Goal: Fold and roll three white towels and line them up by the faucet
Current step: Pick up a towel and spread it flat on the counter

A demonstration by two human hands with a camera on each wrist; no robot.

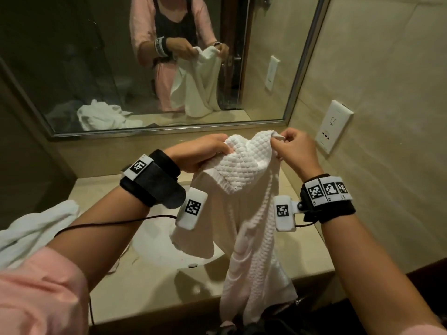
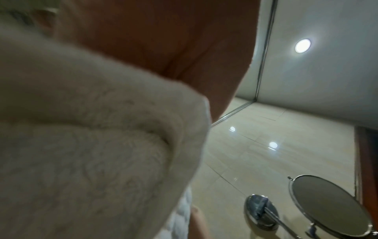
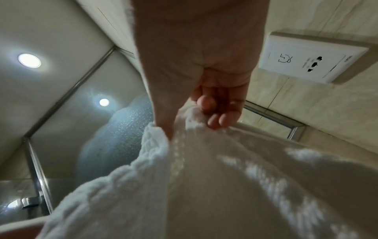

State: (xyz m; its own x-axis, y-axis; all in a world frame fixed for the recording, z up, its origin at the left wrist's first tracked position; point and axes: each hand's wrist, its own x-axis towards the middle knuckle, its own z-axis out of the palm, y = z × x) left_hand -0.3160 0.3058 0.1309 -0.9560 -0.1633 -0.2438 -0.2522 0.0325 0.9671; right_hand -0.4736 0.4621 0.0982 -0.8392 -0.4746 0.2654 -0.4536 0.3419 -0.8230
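A white waffle-textured towel (image 1: 244, 170) hangs in the air above the sink, its lower part draping past the counter's front edge. My left hand (image 1: 205, 151) grips the towel's upper left edge. My right hand (image 1: 290, 146) pinches the upper right corner. In the right wrist view the towel (image 3: 204, 186) fills the lower half, with my fingers (image 3: 216, 116) curled on its edge. The left wrist view is mostly blurred towel (image 2: 85, 145) and palm. Another white towel (image 1: 36, 228) lies crumpled at the counter's left. The faucet is hidden behind the towel and my hands.
A beige counter (image 1: 150, 293) with a sunken sink (image 1: 154, 243) lies below. A large mirror (image 1: 96, 68) on the back wall reflects me and a towel heap. A wall socket (image 1: 333, 126) sits on the right wall. A round swing-arm mirror (image 2: 327, 207) shows in the left wrist view.
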